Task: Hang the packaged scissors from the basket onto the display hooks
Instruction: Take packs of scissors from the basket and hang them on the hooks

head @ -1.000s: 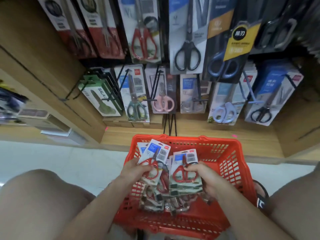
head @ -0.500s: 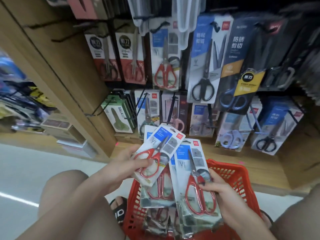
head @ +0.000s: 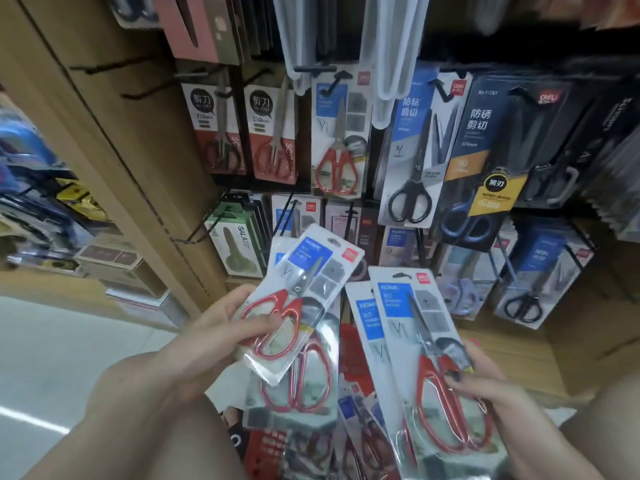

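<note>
Her left hand [head: 221, 327] pinches a tilted pack of red scissors [head: 294, 306], thumb on top; the right hand [head: 485, 386] grips another pack [head: 426, 358] (more stacked behind), both raised before the display hooks [head: 332, 77].

Both forearms are bare, with no sleeves, watch or bracelet showing. The left hand [head: 221, 327] has short nails without visible polish on the thumb. The right hand [head: 485, 386] wears dark polish on its fingernails. Bare knees show at both lower corners. A black sandal [head: 235, 434] with a white mark peeks out low between the arms.
</note>
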{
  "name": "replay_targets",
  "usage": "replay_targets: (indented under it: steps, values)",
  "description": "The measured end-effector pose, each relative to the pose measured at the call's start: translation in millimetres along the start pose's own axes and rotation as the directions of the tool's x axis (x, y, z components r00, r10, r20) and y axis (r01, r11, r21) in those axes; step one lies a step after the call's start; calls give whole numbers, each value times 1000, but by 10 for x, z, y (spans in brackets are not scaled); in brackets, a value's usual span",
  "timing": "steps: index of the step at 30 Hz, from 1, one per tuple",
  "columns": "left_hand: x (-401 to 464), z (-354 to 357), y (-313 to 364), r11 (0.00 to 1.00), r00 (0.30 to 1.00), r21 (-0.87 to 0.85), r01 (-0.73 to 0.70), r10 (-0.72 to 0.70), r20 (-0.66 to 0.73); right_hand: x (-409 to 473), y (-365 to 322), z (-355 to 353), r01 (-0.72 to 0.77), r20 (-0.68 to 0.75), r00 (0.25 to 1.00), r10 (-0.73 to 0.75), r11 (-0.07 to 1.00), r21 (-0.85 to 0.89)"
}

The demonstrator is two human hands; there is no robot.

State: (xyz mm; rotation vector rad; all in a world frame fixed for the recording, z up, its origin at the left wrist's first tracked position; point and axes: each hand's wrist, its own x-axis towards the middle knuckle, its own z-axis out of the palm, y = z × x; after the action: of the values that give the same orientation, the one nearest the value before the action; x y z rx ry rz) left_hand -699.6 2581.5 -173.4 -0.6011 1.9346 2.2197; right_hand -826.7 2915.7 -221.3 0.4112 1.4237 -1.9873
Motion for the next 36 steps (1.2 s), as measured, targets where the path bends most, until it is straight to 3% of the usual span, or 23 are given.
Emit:
replay_targets:
  steps: [1, 5, 8, 13, 21, 26, 31, 36]
  values:
    - [32, 16, 49, 1000, 1000, -8, -25, 25, -11, 11, -18, 86, 28, 76, 997, -22, 997, -74]
    - [212, 145, 199, 991, 991, -63, -114, 110, -72, -107, -46, 360, 300, 192, 940, -281, 951, -74]
    - [345, 276, 297, 976, 982, -126, -176, 166, -91, -268, -147, 699, 302, 368, 886, -283, 953, 5]
    - [573, 431, 420, 941, 929, 5, -338, 335, -159, -61, -290, 1209, 405, 278, 886, -372, 911, -73]
    - [826, 269, 477, 925, 902, 63, -374, 379, -207, 166, -398, 1468, 461, 350, 847, -399, 881, -111]
    - [870, 88, 498, 915, 879, 94, -391, 402, -256, 200, -428, 1381, 616, 278, 787, -551, 730, -297]
    - [907, -78, 579, 895, 797, 69, -440, 425, -428, 147, -418, 1347, 684, 376, 716, -588, 697, -214]
    - [908, -97, 649, 893, 791, 27, -448, 410, -455, 101, -426, 1481, 704, 418, 678, -605, 697, -133]
